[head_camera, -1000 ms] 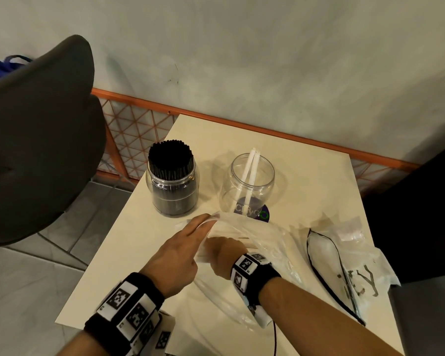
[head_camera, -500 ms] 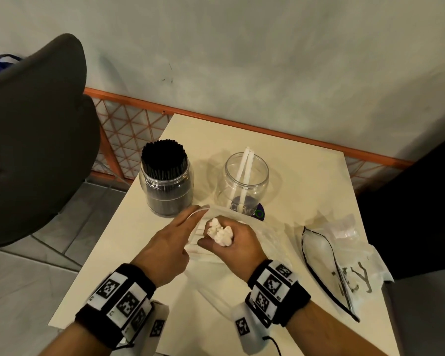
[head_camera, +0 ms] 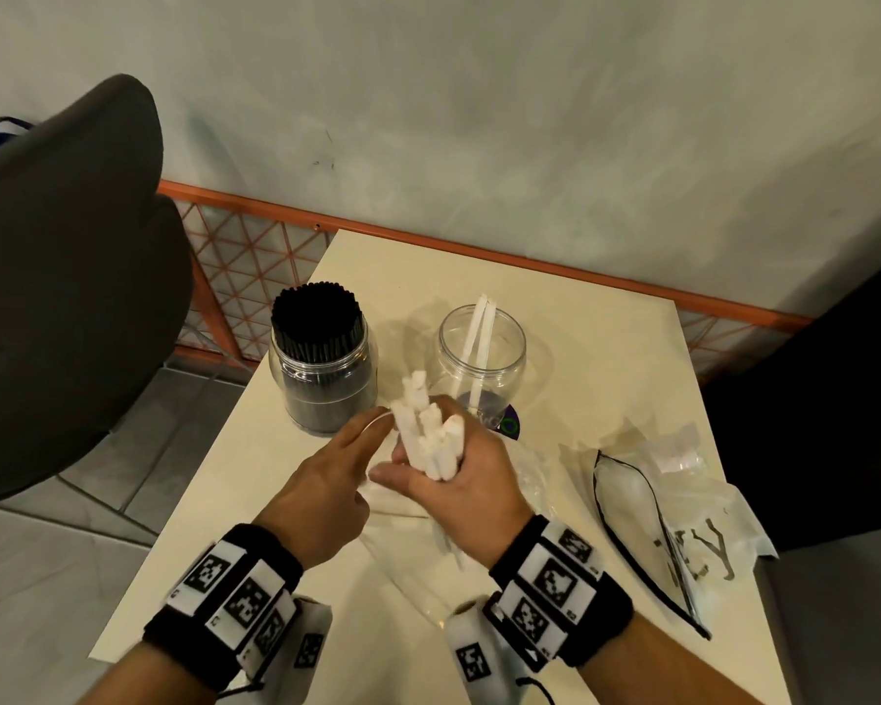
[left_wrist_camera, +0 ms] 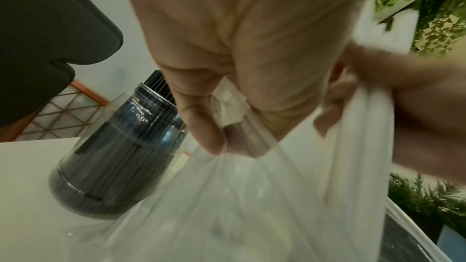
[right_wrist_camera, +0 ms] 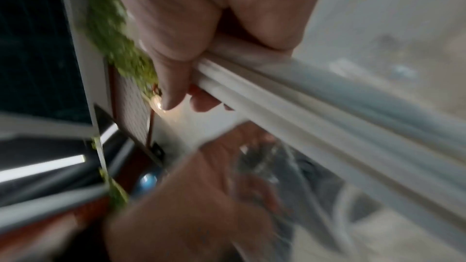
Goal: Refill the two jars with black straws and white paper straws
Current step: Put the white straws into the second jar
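The right hand (head_camera: pixel 459 475) grips a bundle of white paper straws (head_camera: pixel 431 432), the clear round plastic jar (head_camera: pixel 481 358) at its twelve o'clock. The left hand (head_camera: pixel 326 480) pinches the clear plastic bag (left_wrist_camera: pixel 227 206) on the cream bench (head_camera: pixel 606 358).

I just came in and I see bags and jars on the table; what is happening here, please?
A person is refilling straw jars. The right hand grips a bundle of white paper straws, lifted out of a clear plastic bag whose edge the left hand pinches. The left jar is packed with black straws. The right jar holds only a couple of white ones. Another bag lies at the right on the table.
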The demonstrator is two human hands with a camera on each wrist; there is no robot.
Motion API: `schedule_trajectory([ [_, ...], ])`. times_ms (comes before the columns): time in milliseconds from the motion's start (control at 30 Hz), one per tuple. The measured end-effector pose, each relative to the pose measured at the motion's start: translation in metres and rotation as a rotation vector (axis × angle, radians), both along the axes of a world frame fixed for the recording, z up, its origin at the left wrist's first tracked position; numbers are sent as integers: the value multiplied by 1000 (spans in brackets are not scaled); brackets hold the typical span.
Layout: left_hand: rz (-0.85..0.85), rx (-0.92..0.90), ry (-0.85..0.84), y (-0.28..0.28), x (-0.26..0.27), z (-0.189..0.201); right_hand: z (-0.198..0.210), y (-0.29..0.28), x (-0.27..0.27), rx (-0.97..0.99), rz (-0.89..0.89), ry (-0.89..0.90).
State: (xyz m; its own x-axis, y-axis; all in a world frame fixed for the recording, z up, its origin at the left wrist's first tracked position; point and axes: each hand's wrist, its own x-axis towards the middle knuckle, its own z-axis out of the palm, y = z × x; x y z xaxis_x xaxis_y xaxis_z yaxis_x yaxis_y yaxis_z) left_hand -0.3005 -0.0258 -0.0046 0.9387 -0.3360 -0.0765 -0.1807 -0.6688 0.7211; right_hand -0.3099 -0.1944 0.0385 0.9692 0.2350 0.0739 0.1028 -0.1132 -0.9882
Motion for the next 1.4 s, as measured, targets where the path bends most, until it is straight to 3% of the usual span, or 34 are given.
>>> schedule_trajectory([
  [200,12,30,32,3,4,5,97,-26,39,260,-203,-330],
  [400,34,43,80,2,7,8,141,-68,110,476,-298,-375],
  [533,26,25,106,1,6,8,122,-78,154,368,-377,-350],
  [700,40,16,116,0,5,7,65,-75,189,113,-481,-196],
  [900,30,19,85,0,3,4,3,-72,214,-25,-465,6],
  [1067,25,28,68,-2,4,3,-19,-77,227,-255,-475,47],
  [1200,32,28,67,-2,4,2,-12,-75,218,-512,-376,-71],
  [1300,43,3,68,-2,5,3,29,-66,194,-446,-303,-110],
  [1400,47,3,72,-6,6,7,79,-46,144,-305,-34,-128],
])
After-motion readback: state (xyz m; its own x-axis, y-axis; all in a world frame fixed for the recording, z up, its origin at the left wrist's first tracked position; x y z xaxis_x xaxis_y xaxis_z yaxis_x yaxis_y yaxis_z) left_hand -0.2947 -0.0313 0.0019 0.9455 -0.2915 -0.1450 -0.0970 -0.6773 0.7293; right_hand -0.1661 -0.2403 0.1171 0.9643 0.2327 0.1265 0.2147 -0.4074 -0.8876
